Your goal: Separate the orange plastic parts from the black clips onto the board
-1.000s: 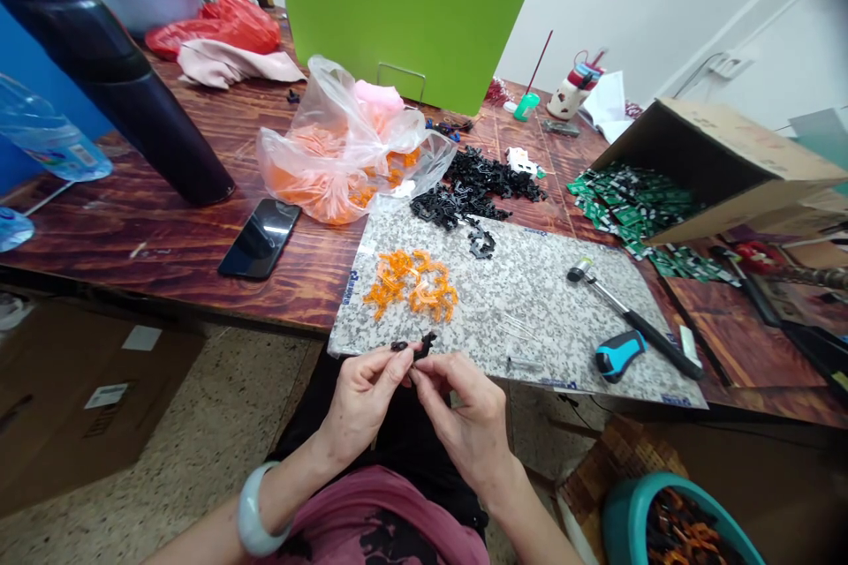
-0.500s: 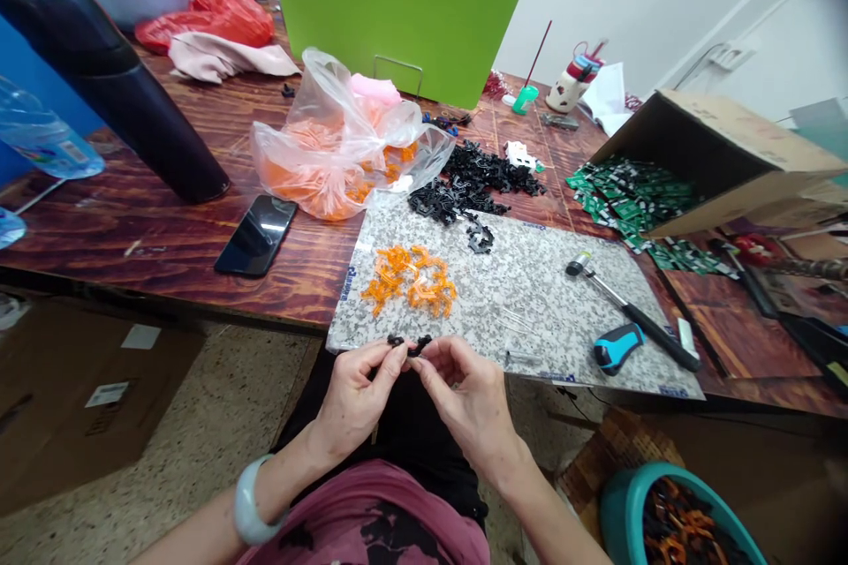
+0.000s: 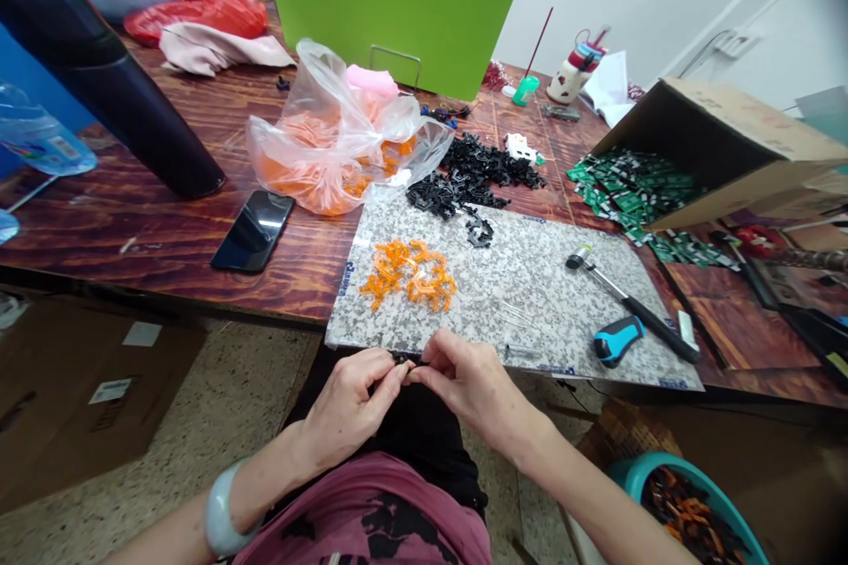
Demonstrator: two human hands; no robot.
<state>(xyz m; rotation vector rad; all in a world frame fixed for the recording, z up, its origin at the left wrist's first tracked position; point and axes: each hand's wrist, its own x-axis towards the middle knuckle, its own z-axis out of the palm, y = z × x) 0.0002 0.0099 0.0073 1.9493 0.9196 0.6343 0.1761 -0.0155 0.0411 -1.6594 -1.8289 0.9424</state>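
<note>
My left hand [image 3: 354, 397] and my right hand [image 3: 464, 384] meet just off the front edge of the speckled board [image 3: 490, 282]. Between their fingertips they pinch a small black plastic part [image 3: 402, 359], mostly covered by the fingers. Beyond them on the board lies a cluster of orange plastic clips [image 3: 409, 275]. A heap of black plastic parts [image 3: 473, 172] spreads over the board's back edge, with one loose piece nearer. Several thin metal pins [image 3: 520, 315] rest to the right of the orange clips, and a small clear tube [image 3: 523, 351] lies by the front edge.
A hammer [image 3: 619, 296] and a blue-black handle [image 3: 618, 342] lie on the board's right side. Green circuit boards [image 3: 629, 194] spill from a tipped carton [image 3: 742, 141]. At left are a phone [image 3: 253, 231], a bag of orange parts [image 3: 331, 150] and a dark flask [image 3: 125, 88]. A teal tub [image 3: 642, 477] stands below right.
Both hands have dropped slightly toward my body. My right hand has turned flatter, and the black part now shows less between the fingers. The view has shifted a little.
</note>
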